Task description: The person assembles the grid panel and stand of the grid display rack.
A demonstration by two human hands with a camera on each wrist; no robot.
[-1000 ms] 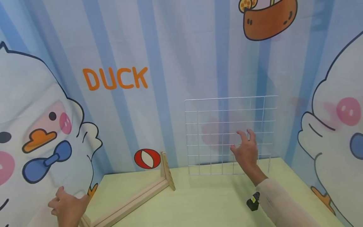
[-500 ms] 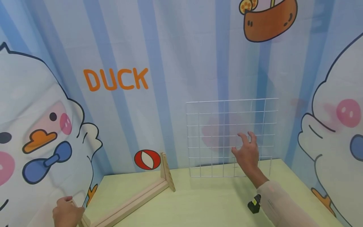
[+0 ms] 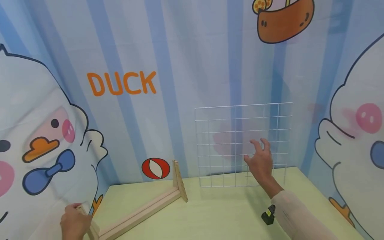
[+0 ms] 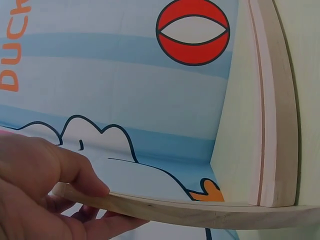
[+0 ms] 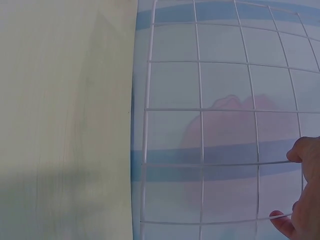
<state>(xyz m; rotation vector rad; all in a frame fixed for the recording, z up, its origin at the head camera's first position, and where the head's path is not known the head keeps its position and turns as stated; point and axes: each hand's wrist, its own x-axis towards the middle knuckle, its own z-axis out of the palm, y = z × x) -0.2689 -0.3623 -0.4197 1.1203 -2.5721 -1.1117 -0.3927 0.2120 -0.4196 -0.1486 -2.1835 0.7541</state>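
Observation:
At the lower left of the head view my left hand [image 3: 76,221] pinches the near end board of a wooden stand [image 3: 144,212]. In the left wrist view, the thumb lies on one face of the pale end board [image 4: 165,210] with fingers on the other. A long double bar runs from this board to a second end board [image 3: 180,181]. On the right, my right hand [image 3: 261,163] has curved fingers hooked on wires of a white wire grid panel [image 3: 223,155]. The panel stands upright on the table near the curtain. Thumb and fingertips touch separate wires in the right wrist view.
A pale yellow table [image 3: 216,213] lies below both hands. Behind it hangs a striped blue curtain [image 3: 195,66] printed with ducks, a ball and lettering. A small black object with a yellow mark [image 3: 268,215] is beside the right sleeve.
My left hand has closed from spread fingers onto the stand's near end board, and the stand has shifted slightly right. The right hand stays at the grid panel, whose top has dipped slightly.

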